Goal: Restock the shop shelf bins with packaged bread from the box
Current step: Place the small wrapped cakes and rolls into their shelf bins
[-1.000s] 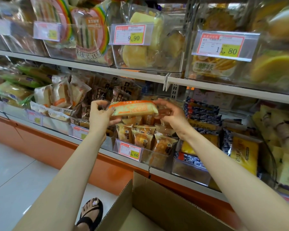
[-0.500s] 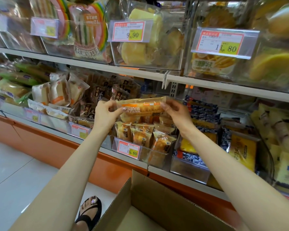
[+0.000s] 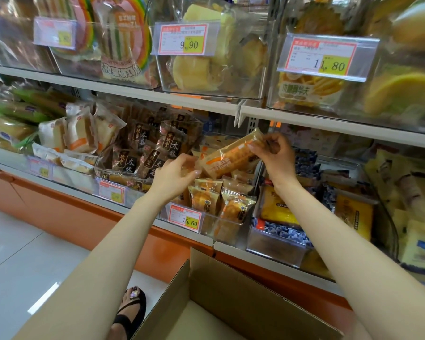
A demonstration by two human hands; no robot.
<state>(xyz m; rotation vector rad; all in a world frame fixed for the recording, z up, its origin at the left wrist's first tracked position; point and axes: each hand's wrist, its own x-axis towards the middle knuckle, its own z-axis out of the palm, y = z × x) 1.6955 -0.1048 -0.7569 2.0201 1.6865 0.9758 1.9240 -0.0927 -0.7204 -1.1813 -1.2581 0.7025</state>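
1. The clear plastic shelf bin [image 3: 231, 230] carrying the 15.60 price tag [image 3: 185, 218] held small wrapped bun packets [image 3: 204, 196] standing upright. The brown cardboard box [image 3: 231, 288] stood open below the shelf.
2. The long clear-and-orange bread packet [image 3: 231, 157] was above that bin, tilted with its right end higher. Golden bread showed through the film.
3. The left hand [image 3: 174, 176] pinched the packet's lower end; the right hand [image 3: 277, 155] pinched its upper end.
4. The white upper shelf edge [image 3: 304, 121] ran above the packet with a gap between. Dark-brown packets [image 3: 145, 153] lay just to the left, and blue-printed packets [image 3: 285, 233] to the right.
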